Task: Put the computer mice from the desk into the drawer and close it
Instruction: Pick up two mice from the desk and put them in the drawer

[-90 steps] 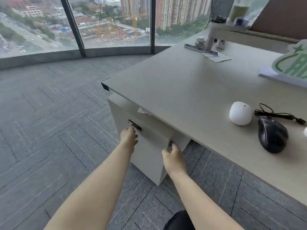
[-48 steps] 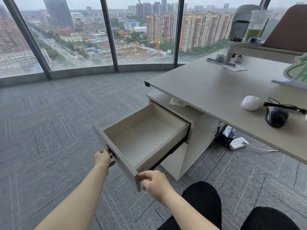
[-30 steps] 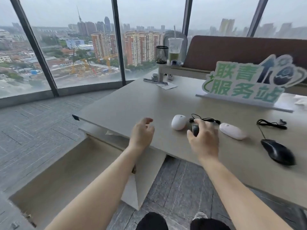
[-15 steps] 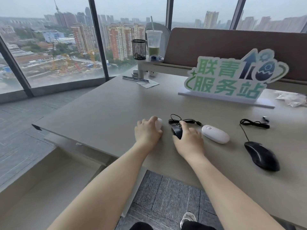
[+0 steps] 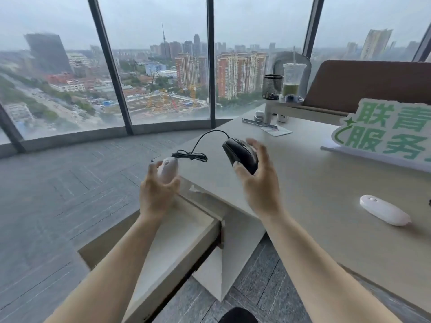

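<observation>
My left hand (image 5: 158, 194) grips a small white mouse (image 5: 168, 169), held in the air past the desk's left edge. My right hand (image 5: 258, 180) holds a black wired mouse (image 5: 239, 153) lifted off the desk; its cable (image 5: 198, 150) loops up and hangs bundled between the two hands. The drawer (image 5: 186, 231) stands pulled out below both forearms, and the part of its inside that shows holds nothing. A flat white mouse (image 5: 383, 209) lies on the desk (image 5: 326, 183) at the right.
A green-and-white sign (image 5: 384, 131) stands at the desk's right rear. A mesh pen cup (image 5: 272, 86) and a drink cup (image 5: 292, 80) sit on a raised shelf at the back. Grey carpet floor lies left of the drawer, with windows beyond.
Both hands closed on the white and black mice on the desk, lifted them and carried them left over the open drawer. The view turned left, so the far black mouse is out of frame.
</observation>
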